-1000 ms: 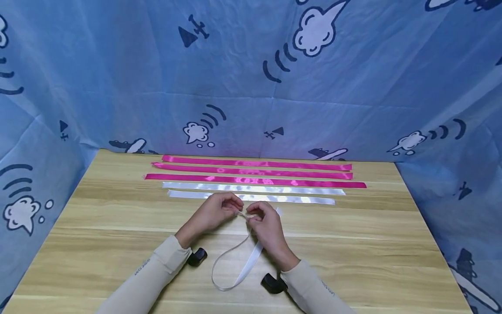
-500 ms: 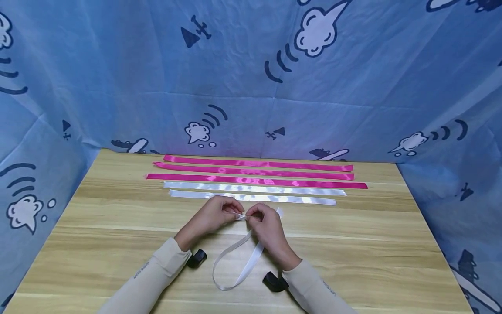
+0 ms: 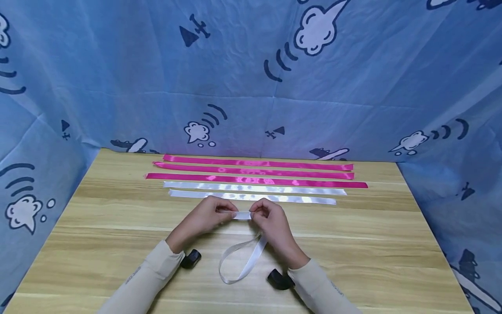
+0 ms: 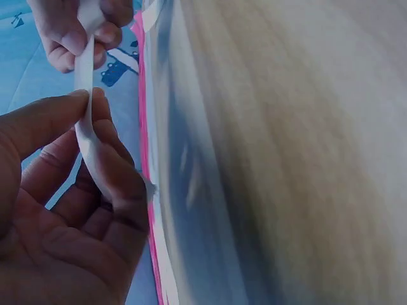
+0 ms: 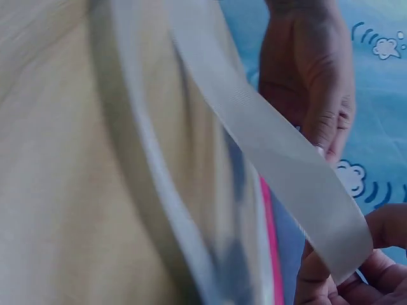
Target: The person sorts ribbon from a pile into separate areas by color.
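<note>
A white satin ribbon (image 3: 242, 216) is stretched flat in a short span between my two hands. The thumb and fingers of my left hand (image 3: 207, 216) pinch one part of it; in the left wrist view the ribbon (image 4: 92, 152) runs over the curled fingers, its short end poking out behind them. My right hand (image 3: 274, 226) pinches the span's other side. From there the rest hangs down in a loop (image 3: 252, 260) over the wooden table. The right wrist view shows the broad ribbon (image 5: 267, 149) bending round at the right fingers.
Beyond the hands, two white ribbons (image 3: 255, 189) and three pink ribbons (image 3: 256, 173) lie straight across the wooden table (image 3: 372, 244), side by side. Blue patterned cloth (image 3: 243, 78) hangs behind and at both sides. A black wrist device (image 3: 191, 259) sits by each sleeve.
My hands have drawn slightly apart, and the ribbon between them has gone from narrow and twisted to flat and taut. The hanging loop has risen and shifted a little right.
</note>
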`<move>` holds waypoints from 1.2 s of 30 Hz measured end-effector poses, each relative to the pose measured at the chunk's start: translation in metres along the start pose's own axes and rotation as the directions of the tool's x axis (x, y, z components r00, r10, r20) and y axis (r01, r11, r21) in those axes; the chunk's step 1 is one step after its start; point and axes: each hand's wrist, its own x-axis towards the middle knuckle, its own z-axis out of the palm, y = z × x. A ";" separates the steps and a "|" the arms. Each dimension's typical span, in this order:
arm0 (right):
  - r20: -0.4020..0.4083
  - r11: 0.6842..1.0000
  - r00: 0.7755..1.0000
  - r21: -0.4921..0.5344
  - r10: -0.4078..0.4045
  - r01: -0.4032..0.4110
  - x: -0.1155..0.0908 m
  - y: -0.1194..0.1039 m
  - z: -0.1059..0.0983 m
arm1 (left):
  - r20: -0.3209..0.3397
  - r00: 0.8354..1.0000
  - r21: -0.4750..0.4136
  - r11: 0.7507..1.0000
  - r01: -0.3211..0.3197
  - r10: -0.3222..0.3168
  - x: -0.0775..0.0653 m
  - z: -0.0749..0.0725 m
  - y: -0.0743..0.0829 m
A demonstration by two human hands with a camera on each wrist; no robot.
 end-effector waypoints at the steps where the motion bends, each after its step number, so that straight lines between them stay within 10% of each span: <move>1: 0.008 1.000 1.000 0.002 -0.003 0.003 0.000 -0.002 -0.002 | -0.004 1.000 -0.005 1.000 0.005 -0.005 -0.001 -0.001 0.001; 36: 0.007 1.000 1.000 -0.025 0.009 -0.009 0.001 -0.024 -0.075 | -0.172 0.985 -0.156 0.988 0.006 -0.033 -0.043 -0.057 -0.010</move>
